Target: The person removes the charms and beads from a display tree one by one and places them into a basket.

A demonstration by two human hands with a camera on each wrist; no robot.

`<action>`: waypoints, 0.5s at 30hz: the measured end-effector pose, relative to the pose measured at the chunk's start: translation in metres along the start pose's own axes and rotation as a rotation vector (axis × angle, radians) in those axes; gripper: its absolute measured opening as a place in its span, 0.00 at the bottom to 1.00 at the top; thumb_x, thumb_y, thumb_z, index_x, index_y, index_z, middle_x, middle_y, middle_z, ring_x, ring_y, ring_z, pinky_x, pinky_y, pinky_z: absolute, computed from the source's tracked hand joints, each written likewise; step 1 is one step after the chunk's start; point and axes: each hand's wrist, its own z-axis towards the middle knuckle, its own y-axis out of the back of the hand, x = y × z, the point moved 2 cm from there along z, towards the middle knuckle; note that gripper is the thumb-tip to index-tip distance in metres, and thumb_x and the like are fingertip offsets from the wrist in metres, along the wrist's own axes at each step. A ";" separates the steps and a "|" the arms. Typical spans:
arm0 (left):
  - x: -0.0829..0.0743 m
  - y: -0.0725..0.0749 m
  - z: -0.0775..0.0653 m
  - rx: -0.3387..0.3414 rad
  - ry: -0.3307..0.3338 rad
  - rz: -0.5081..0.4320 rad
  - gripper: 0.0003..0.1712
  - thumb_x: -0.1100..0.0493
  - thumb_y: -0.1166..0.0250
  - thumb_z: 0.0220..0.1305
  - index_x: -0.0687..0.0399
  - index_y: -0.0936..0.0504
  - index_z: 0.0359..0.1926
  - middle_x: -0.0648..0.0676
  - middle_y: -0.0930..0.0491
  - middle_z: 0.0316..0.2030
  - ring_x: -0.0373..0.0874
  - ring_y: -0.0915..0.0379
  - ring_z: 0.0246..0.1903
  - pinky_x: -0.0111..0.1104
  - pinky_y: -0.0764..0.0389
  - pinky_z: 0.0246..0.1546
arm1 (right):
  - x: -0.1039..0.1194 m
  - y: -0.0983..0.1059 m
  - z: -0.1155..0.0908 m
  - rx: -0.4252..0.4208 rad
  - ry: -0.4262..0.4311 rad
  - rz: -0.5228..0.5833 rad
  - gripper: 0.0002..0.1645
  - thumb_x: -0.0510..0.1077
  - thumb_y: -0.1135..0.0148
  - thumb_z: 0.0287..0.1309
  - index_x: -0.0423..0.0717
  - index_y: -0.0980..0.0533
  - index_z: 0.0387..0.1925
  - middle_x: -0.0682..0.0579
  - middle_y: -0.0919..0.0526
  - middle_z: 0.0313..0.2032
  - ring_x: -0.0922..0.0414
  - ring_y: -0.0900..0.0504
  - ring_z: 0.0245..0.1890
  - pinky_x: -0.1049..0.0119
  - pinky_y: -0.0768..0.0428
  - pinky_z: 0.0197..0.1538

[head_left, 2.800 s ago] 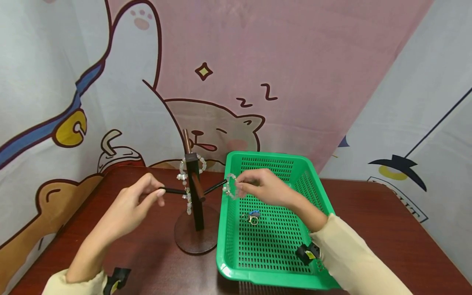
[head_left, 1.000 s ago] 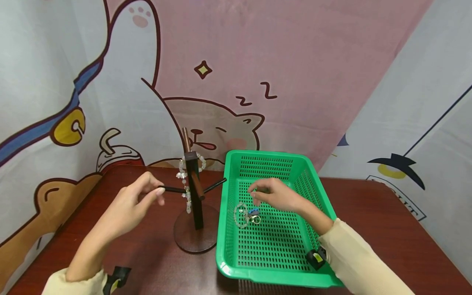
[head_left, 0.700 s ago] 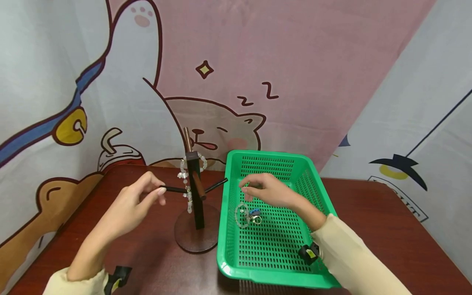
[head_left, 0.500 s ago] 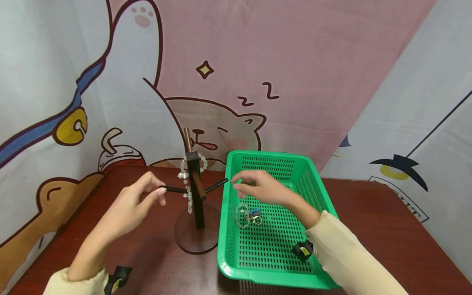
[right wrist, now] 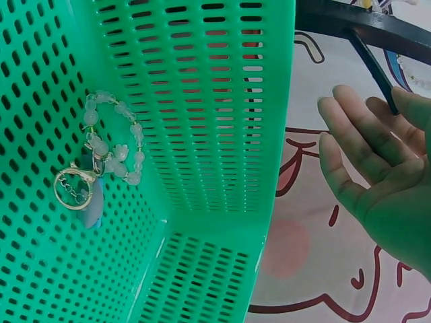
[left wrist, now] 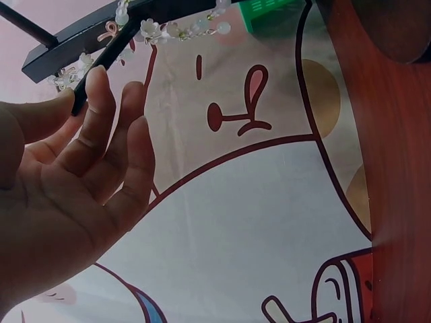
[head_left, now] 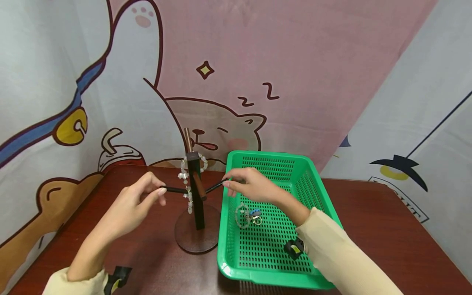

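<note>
My left hand point(head_left: 129, 211) pinches the end of a left peg point(left wrist: 111, 55) on a dark stand point(head_left: 199, 215) between thumb and index finger. At the stand's other side, my right hand point(head_left: 254, 186) pinches the tip of the right peg point(head_left: 215, 187), its other fingers loosely bent. A clear beaded bracelet point(head_left: 189, 203) hangs on the left peg close to the post; more clear beads point(head_left: 203, 162) hang behind the post. Below my right hand, a beaded bracelet point(right wrist: 137, 138) lies in the green basket point(head_left: 223, 250), beside a keychain with a gold ring point(right wrist: 74, 188) and a blue charm point(head_left: 255, 212).
The stand's round base point(head_left: 197, 241) rests on the reddish-brown table point(head_left: 147, 262), close to the basket's left wall. Bare brown pegs point(head_left: 199, 186) stick out from the post toward me and upward. A cartoon-printed cloth point(head_left: 313, 82) hangs behind the table.
The right hand held a beaded bracelet at the right peg; that bracelet now lies in the basket. The right hand has moved back left to the peg's tip. The left hand stays on its peg.
</note>
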 end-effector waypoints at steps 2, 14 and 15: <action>0.000 0.000 0.000 -0.002 0.002 0.002 0.07 0.68 0.41 0.60 0.52 0.28 0.36 0.37 0.25 0.22 0.33 0.29 0.26 0.29 0.35 0.24 | -0.001 0.000 0.000 -0.006 0.003 -0.006 0.12 0.43 0.50 0.65 0.41 0.25 0.44 0.50 0.18 0.28 0.56 0.21 0.29 0.65 0.26 0.35; -0.001 0.001 -0.002 -0.004 0.068 0.040 0.06 0.66 0.41 0.62 0.52 0.28 0.38 0.41 0.24 0.23 0.35 0.26 0.27 0.31 0.30 0.28 | -0.001 -0.002 0.000 -0.040 0.040 -0.029 0.08 0.42 0.49 0.65 0.45 0.23 0.36 0.50 0.19 0.28 0.51 0.21 0.29 0.67 0.29 0.29; -0.001 0.001 -0.002 -0.006 0.076 0.042 0.06 0.66 0.41 0.62 0.52 0.28 0.39 0.41 0.24 0.23 0.35 0.26 0.27 0.31 0.31 0.27 | -0.001 -0.002 0.000 -0.044 0.041 -0.028 0.08 0.42 0.49 0.65 0.45 0.23 0.36 0.50 0.19 0.28 0.51 0.21 0.29 0.67 0.28 0.29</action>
